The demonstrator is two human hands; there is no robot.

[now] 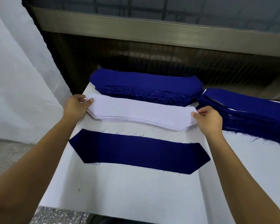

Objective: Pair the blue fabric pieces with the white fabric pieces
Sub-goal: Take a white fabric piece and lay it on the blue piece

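Setting: we see a desk (136, 199) under a white sheet, pushed up to a dark grille (152, 59) with a metal sill (152, 29) above. Pale wall (14, 78) on the left, speckled floor (6, 159) below.
White stack (141, 113): lies across the middle of the desk, between the single blue piece (139, 152) and the rear blue stack (145, 84). Its near edge sags in a wave.
Left hand (76, 105): thumb on top, pinching the left end of the white stack.
Right hand (208, 118): same pinch at the right end. We cannot tell if either hand has one layer or several.
Single blue piece: flat, alone, nearest us, just in front of the white stack and apart from it. Ends are cut at an angle like the white ones.
Step, our read: separate one white piece and lay it on the single blue piece.
Doing it well: we'd peel only the top layer, check both ends belong to the same layer, lift level and taut, then match angled ends and long edges before letting go. Thin fabric will likely cling and drag a second layer.
Rear blue stack: thick, frayed near edge, just behind the white stack.
Right blue stack (249, 110): at the desk's right side. White slivers show between layers, so we judge these to be finished pairs.
Surface: sheet creased, loose blue threads scattered on it.
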